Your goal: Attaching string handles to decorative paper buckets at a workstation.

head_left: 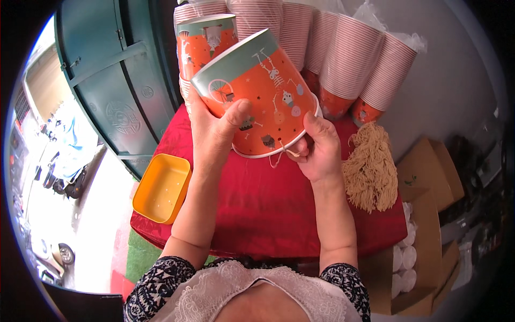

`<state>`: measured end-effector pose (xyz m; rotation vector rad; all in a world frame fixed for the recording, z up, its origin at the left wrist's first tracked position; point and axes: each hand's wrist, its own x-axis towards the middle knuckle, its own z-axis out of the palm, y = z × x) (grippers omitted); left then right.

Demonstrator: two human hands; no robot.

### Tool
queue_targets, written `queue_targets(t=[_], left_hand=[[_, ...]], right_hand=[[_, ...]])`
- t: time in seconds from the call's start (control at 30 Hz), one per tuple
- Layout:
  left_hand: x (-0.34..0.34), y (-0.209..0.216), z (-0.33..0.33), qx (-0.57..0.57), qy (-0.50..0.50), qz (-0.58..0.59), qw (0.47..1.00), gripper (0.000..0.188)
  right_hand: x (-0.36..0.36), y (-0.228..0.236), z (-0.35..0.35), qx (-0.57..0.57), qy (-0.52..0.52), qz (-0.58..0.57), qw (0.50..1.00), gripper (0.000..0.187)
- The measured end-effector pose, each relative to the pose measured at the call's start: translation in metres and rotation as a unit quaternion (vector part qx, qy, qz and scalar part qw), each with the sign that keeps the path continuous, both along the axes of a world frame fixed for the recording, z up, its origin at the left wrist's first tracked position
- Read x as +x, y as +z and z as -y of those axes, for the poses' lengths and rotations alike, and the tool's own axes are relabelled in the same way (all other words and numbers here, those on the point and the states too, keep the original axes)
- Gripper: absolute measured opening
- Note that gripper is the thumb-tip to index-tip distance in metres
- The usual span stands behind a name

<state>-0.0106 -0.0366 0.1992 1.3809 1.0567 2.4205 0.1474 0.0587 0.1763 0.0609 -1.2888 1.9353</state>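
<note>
An orange paper bucket [268, 102] with a teal band and printed skeleton and balloon figures is held tilted, its white rolled rim toward me. My left hand [211, 129] grips its left side, thumb on the printed wall and fingers hidden behind. At the rim's right side, my right hand [316, 147] pinches the edge, its thumb outside and fingertips curled beneath. A thin tan cord [281, 150] shows at the rim beside those fingers. Just behind the held bucket stands another orange bucket [196, 45] on a stack.
Plastic-wrapped stacks of buckets [351, 59] line the back of the red-covered table [273, 209]. A bundle of tan cords [370, 172] lies at right, a yellow plastic box [161, 188] at left. Cardboard boxes [429, 231] with white cylindrical items stand right; a green metal door [115, 80] stands left.
</note>
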Motion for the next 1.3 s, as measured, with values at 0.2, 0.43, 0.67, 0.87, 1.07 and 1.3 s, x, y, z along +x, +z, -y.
queue_targets(t=[0.2, 0.43, 0.67, 0.87, 1.07, 1.3], left_hand=[[-0.001, 0.010, 0.023, -0.043, 0.004, 0.006, 0.999, 0.089], [-0.053, 0.039, 0.071, -0.055, 0.214, -0.084, 0.972, 0.076], [-0.181, 0.070, 0.077, 0.003, 0.343, -0.134, 0.930, 0.088], [-0.264, 0.083, 0.042, 0.075, 0.155, -0.040, 0.984, 0.087], [-0.289, 0.094, -0.001, 0.112, 0.077, -0.009, 0.991, 0.082], [-0.276, 0.107, -0.041, 0.053, 0.069, -0.071, 0.994, 0.106]], right_hand=[[-0.003, 0.000, 0.005, 0.010, 0.021, 0.057, 0.998, 0.043], [0.010, 0.007, 0.002, 0.148, -0.120, 0.097, 0.977, 0.060], [0.021, 0.012, 0.010, 0.187, -0.167, 0.062, 0.966, 0.045], [0.025, -0.011, 0.010, 0.150, -0.144, 0.161, 0.965, 0.040], [0.024, -0.064, 0.004, 0.112, -0.237, 0.185, 0.947, 0.041], [0.012, -0.112, -0.022, 0.087, -0.317, 0.217, 0.919, 0.037]])
